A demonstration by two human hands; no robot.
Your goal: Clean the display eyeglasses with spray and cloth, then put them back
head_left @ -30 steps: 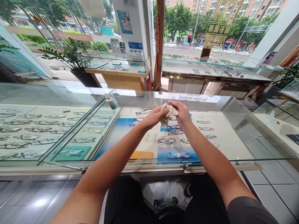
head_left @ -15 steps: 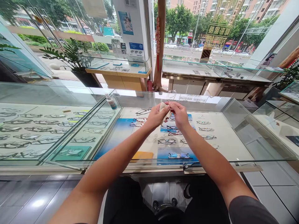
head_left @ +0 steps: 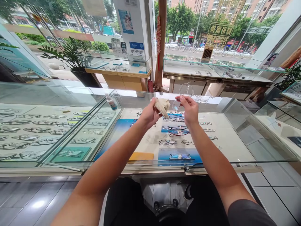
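Observation:
A crumpled beige cleaning cloth (head_left: pixel 162 106) is gripped in my left hand (head_left: pixel 149 115), over the glass display counter. My right hand (head_left: pixel 191 110) pinches a pair of eyeglasses (head_left: pixel 176 105) by the frame. One clear lens hangs to the left of my fingers, and the thin rim of the other part rises above them. A small gap separates the cloth from the glasses. Below both hands, several eyeglasses lie in rows under the glass, among them a dark-framed pair (head_left: pixel 167 142) and a pair with blue-tinted lenses (head_left: pixel 180 156).
A white spray bottle (head_left: pixel 111 102) stands on the counter left of my hands. An orange-yellow case (head_left: pixel 141 156) lies inside the near edge of the glass counter (head_left: pixel 240 131). Another case of frames (head_left: pixel 28 122) adjoins on the left. A potted plant (head_left: pixel 75 59) stands beyond.
My hands have moved apart. The cloth has come off the eyeglasses and stays in my left hand, while my right hand has shifted right with the glasses.

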